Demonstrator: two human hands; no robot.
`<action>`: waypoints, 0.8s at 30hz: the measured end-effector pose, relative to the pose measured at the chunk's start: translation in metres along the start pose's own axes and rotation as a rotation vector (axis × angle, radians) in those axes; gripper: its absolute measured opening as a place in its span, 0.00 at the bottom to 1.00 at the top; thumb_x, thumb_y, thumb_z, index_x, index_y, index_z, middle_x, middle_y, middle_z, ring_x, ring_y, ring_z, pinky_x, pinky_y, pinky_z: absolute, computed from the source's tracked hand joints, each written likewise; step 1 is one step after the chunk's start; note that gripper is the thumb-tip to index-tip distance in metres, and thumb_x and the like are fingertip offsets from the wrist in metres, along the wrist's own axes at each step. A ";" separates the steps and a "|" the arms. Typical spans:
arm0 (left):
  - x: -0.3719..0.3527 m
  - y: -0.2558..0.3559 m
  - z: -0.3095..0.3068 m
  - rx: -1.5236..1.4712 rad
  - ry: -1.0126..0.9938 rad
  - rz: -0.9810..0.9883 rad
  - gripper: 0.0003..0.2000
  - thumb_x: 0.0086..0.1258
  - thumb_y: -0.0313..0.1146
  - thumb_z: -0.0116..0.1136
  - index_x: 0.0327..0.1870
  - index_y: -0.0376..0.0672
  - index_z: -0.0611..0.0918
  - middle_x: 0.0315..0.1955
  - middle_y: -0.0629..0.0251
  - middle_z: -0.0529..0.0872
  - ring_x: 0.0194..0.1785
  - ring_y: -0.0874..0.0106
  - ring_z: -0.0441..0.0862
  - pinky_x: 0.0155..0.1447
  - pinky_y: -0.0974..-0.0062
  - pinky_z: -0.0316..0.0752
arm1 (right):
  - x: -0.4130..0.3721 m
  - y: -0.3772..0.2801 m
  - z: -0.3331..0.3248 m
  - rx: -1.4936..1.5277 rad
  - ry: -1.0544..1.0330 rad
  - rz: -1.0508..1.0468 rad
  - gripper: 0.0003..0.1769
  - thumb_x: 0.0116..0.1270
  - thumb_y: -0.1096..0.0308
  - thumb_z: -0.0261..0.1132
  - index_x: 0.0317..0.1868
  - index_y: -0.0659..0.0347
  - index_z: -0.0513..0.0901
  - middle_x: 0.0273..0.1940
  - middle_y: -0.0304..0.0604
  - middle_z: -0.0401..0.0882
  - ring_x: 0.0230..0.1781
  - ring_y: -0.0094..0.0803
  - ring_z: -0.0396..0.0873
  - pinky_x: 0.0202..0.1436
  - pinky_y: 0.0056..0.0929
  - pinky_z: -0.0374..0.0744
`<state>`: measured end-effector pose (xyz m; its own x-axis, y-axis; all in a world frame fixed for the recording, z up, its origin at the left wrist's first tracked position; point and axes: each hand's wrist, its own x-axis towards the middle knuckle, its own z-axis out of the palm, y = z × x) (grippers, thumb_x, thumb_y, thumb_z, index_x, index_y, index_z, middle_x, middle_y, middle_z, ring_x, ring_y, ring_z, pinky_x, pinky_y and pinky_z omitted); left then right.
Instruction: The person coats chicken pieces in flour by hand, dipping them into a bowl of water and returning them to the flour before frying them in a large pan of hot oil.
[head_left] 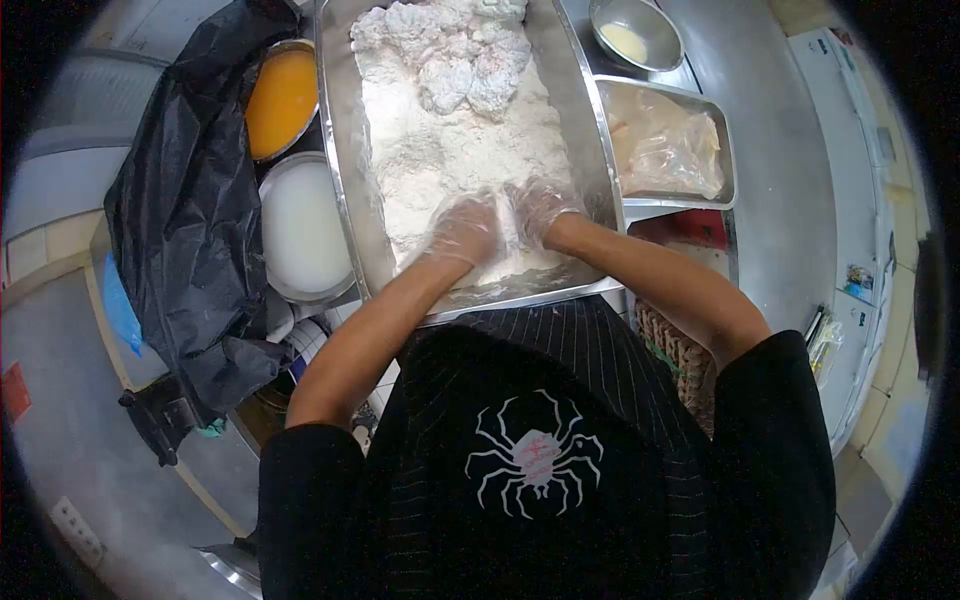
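A deep metal tray (341, 190) holds a bed of white flour (430, 150), with several flour-coated pieces (470, 65) heaped at its far end. Both hands wear clear plastic gloves and press into the flour at the near end. My left hand (466, 228) is on the left, its fingers sunk in or hidden by flour. My right hand (543, 208) lies close beside it, fingertips likewise buried. Whether either hand grips anything is hidden.
Left of the tray are a bowl of orange liquid (281, 100), a bowl of whitish liquid (304, 228) and a black plastic sheet (195, 180). On the right sit a small metal bowl (670, 45), a tray with a plastic bag (665, 140) and a woven basket (680, 360).
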<state>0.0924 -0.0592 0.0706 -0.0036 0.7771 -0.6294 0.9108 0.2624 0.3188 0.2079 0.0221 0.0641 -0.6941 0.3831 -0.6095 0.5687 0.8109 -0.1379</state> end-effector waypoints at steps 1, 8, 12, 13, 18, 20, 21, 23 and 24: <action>-0.008 -0.003 -0.012 0.021 -0.126 0.002 0.19 0.64 0.32 0.36 0.53 0.33 0.68 0.49 0.41 0.71 0.52 0.54 0.71 0.58 0.62 0.65 | -0.009 -0.001 -0.013 -0.007 0.002 0.000 0.25 0.58 0.69 0.48 0.58 0.65 0.63 0.48 0.60 0.71 0.47 0.45 0.74 0.48 0.39 0.72; -0.026 -0.042 0.027 0.155 0.312 -0.017 0.25 0.63 0.39 0.43 0.60 0.38 0.61 0.56 0.46 0.66 0.58 0.56 0.65 0.62 0.67 0.57 | -0.002 -0.011 0.005 -0.171 -0.064 -0.003 0.31 0.58 0.66 0.50 0.62 0.64 0.56 0.56 0.64 0.61 0.49 0.47 0.73 0.48 0.35 0.74; 0.007 -0.048 0.038 -0.087 0.386 -0.155 0.17 0.63 0.36 0.40 0.51 0.39 0.71 0.48 0.45 0.72 0.48 0.54 0.74 0.50 0.62 0.69 | 0.036 -0.034 0.037 -0.275 0.117 0.067 0.32 0.61 0.66 0.48 0.65 0.63 0.50 0.63 0.65 0.48 0.53 0.48 0.70 0.48 0.36 0.74; 0.010 -0.053 0.035 -0.090 0.392 -0.161 0.17 0.63 0.36 0.40 0.51 0.39 0.71 0.48 0.45 0.72 0.48 0.54 0.74 0.50 0.62 0.69 | 0.040 -0.030 0.037 -0.281 0.120 0.061 0.32 0.61 0.66 0.48 0.65 0.63 0.50 0.63 0.65 0.48 0.53 0.48 0.70 0.48 0.36 0.74; -0.003 -0.058 0.007 -0.189 0.426 -0.261 0.15 0.64 0.38 0.38 0.34 0.38 0.77 0.39 0.46 0.77 0.40 0.54 0.77 0.46 0.62 0.71 | 0.028 -0.007 0.007 -0.066 -0.164 -0.096 0.24 0.63 0.63 0.44 0.58 0.65 0.64 0.55 0.62 0.64 0.52 0.47 0.71 0.54 0.39 0.70; -0.009 -0.066 -0.002 -0.123 0.398 -0.223 0.16 0.64 0.38 0.38 0.35 0.37 0.77 0.39 0.46 0.77 0.41 0.55 0.77 0.47 0.64 0.71 | 0.000 -0.004 -0.015 -0.098 -0.196 -0.194 0.24 0.63 0.63 0.44 0.58 0.66 0.62 0.53 0.62 0.65 0.53 0.46 0.69 0.57 0.37 0.68; -0.013 -0.068 -0.007 -0.103 0.285 -0.223 0.16 0.63 0.37 0.38 0.38 0.34 0.76 0.40 0.44 0.76 0.43 0.55 0.76 0.49 0.65 0.71 | -0.014 -0.005 -0.024 -0.124 -0.236 -0.290 0.24 0.63 0.63 0.43 0.58 0.66 0.61 0.52 0.62 0.67 0.55 0.45 0.67 0.59 0.34 0.66; -0.016 -0.067 -0.002 -0.087 0.164 -0.222 0.16 0.63 0.35 0.39 0.42 0.32 0.74 0.40 0.43 0.76 0.45 0.56 0.75 0.51 0.67 0.70 | -0.013 -0.013 -0.024 -0.072 -0.381 -0.139 0.26 0.63 0.63 0.44 0.61 0.65 0.58 0.56 0.60 0.64 0.56 0.45 0.66 0.60 0.33 0.65; -0.015 -0.065 0.013 0.055 0.326 -0.142 0.17 0.63 0.34 0.37 0.46 0.29 0.71 0.41 0.42 0.75 0.46 0.57 0.74 0.51 0.68 0.69 | -0.009 -0.011 -0.001 -0.243 -0.248 -0.234 0.27 0.62 0.60 0.47 0.60 0.65 0.60 0.56 0.61 0.63 0.55 0.46 0.67 0.58 0.35 0.67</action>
<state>0.0384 -0.0954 0.0495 -0.2547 0.8791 -0.4030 0.9127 0.3562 0.2002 0.2077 0.0103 0.0722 -0.6481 0.0823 -0.7571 0.2669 0.9556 -0.1246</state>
